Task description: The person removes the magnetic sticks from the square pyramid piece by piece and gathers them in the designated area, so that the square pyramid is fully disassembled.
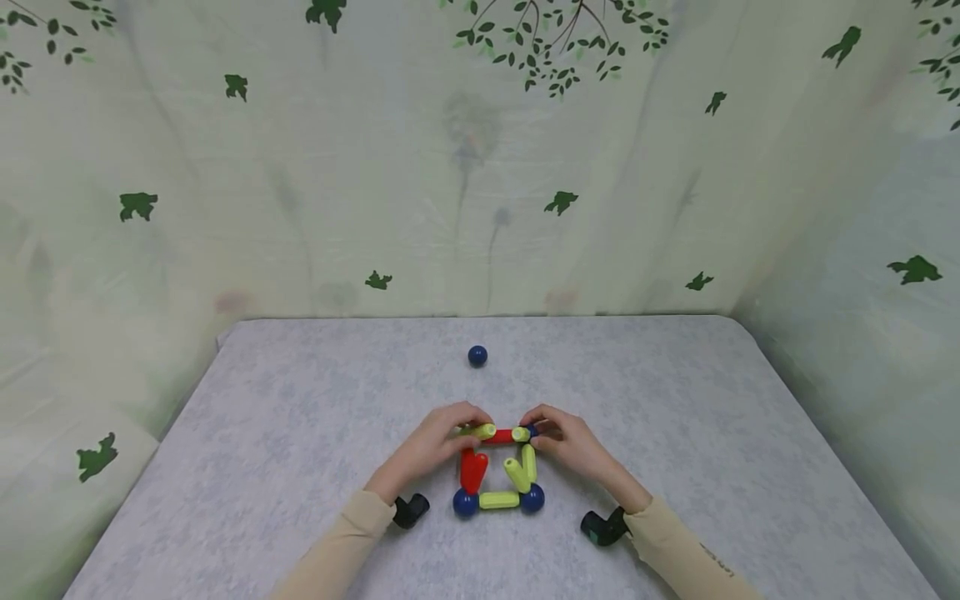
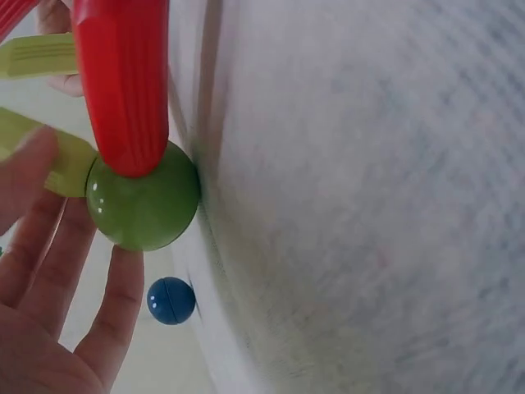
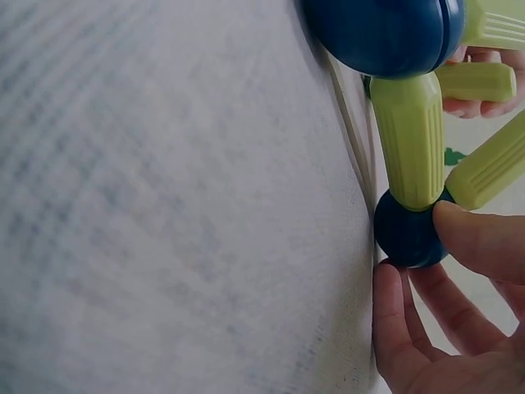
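In the head view a square frame of toy rods and balls lies between both hands. A yellow-green rod (image 1: 498, 500) joins two blue balls (image 1: 466, 503) on its near side. Red rods (image 1: 474, 473) stand at its left; yellow-green rods (image 1: 529, 463) stand at its right. My left hand (image 1: 441, 437) pinches a yellow-green rod (image 2: 70, 168) standing on a green ball (image 2: 143, 205), which also joins a red rod (image 2: 127, 82). With thumb and fingers, my right hand (image 1: 568, 440) grips the far-right blue ball (image 3: 410, 234), below a slanted yellow-green rod (image 3: 492, 164).
A loose blue ball (image 1: 477, 356) lies on the grey cloth-covered table (image 1: 337, 375), beyond the frame. Behind the table hangs a pale curtain (image 1: 420, 167) with leaf prints. Black wrist cameras (image 1: 411, 511) sit low beside the frame.
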The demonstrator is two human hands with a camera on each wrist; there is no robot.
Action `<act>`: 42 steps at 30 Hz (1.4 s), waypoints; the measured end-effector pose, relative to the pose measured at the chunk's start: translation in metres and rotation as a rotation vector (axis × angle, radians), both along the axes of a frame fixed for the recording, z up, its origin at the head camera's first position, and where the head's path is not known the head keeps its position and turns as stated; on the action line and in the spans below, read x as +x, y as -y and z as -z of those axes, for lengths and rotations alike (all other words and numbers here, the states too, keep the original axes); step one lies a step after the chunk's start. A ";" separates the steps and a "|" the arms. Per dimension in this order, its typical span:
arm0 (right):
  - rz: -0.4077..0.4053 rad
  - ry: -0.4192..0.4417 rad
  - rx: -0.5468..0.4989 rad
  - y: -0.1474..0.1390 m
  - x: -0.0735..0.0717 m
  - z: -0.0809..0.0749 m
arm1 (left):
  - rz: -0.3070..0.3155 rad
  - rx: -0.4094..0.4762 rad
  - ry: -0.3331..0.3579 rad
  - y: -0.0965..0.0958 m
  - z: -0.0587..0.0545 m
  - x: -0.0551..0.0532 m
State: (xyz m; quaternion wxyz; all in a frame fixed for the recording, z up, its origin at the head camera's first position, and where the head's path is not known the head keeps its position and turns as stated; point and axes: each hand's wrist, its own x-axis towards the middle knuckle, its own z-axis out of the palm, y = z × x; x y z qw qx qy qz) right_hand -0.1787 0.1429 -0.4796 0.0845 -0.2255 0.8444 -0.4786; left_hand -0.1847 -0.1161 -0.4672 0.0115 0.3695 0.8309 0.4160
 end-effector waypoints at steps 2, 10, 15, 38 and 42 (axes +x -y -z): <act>0.005 -0.001 0.000 0.000 0.000 0.000 | -0.027 0.014 -0.026 0.000 0.000 0.000; 0.003 -0.003 -0.006 0.001 0.000 0.002 | -0.140 0.054 0.033 0.009 -0.001 -0.002; 0.003 -0.004 -0.009 -0.001 0.000 0.004 | -0.225 0.073 0.060 0.027 -0.002 -0.009; -0.023 0.051 -0.038 -0.005 -0.002 0.004 | -0.521 -0.081 0.123 0.126 0.003 -0.067; -0.020 0.052 -0.031 -0.005 -0.002 0.003 | -0.522 -0.112 0.116 0.126 0.003 -0.075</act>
